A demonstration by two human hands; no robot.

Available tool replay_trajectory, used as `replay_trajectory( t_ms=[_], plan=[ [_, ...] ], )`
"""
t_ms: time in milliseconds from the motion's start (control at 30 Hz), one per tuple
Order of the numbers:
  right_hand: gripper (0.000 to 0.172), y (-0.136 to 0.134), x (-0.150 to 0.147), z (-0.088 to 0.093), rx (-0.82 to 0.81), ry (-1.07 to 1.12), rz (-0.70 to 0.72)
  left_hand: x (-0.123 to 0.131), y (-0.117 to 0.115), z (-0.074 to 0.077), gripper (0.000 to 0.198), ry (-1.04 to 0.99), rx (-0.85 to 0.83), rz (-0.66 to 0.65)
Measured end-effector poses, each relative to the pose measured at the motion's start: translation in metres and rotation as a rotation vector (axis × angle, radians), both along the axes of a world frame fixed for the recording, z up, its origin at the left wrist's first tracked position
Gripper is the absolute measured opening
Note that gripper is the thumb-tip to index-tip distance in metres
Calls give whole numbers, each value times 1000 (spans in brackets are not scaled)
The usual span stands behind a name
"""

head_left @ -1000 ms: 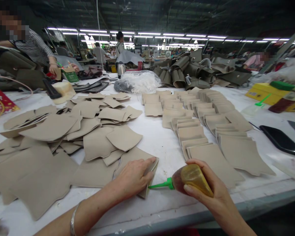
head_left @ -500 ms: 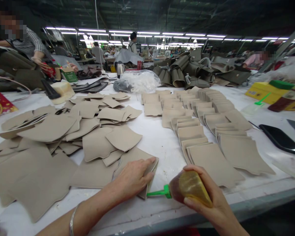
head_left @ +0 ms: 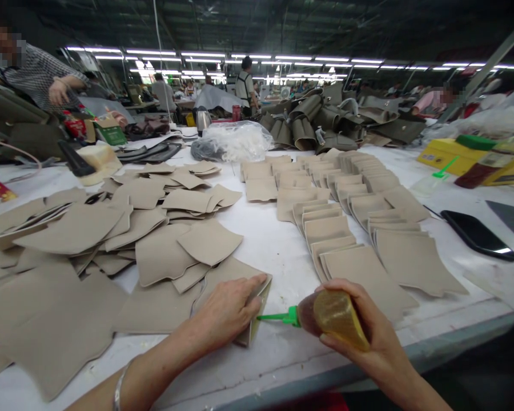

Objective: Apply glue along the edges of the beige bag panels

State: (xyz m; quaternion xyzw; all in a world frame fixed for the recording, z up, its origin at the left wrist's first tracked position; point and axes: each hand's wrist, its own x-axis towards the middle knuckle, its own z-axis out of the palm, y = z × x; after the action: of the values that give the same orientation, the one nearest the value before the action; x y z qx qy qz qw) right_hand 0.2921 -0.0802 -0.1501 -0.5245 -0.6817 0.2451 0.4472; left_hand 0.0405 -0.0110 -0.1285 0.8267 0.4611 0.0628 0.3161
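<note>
In a large hall with rows of bright lamps (head_left: pixel 197 55), a white surface (head_left: pixel 263 242) carries many flat beige pieces. At the far left, a co-worker in a checked top (head_left: pixel 36 80) stands behind the surface. Nearer, a loose pile of beige pieces (head_left: pixel 158 257) lies, overlapping in different directions. To its right, the left hand (head_left: pixel 227 311) is not clenched; it lies with the palm down and the index finger stretched on one beige piece (head_left: pixel 235 269), close to the near edge of the surface. A green nozzle (head_left: pixel 278 317) points left, with its tip at the right border of this piece. The nozzle belongs to a bottle of brown-yellow liquid (head_left: pixel 332 317), which is tilted on its side and grasped by the right hand (head_left: pixel 374 337). Behind this hand, folded beige pieces (head_left: pixel 360 268) stand in overlapping rows. Further right there are a yellow box (head_left: pixel 437 155) and a black phone (head_left: pixel 480 234).
</note>
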Motion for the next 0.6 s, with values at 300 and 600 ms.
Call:
replay_trajectory(
  t_ms=[300,600],
  plan=[
    [48,3,8,3,91,-45,108,1,3,1,50,7,2,-2],
    [46,21,9,-3,127,-12,-38,1,4,-2,49,7,8,9]
  ],
)
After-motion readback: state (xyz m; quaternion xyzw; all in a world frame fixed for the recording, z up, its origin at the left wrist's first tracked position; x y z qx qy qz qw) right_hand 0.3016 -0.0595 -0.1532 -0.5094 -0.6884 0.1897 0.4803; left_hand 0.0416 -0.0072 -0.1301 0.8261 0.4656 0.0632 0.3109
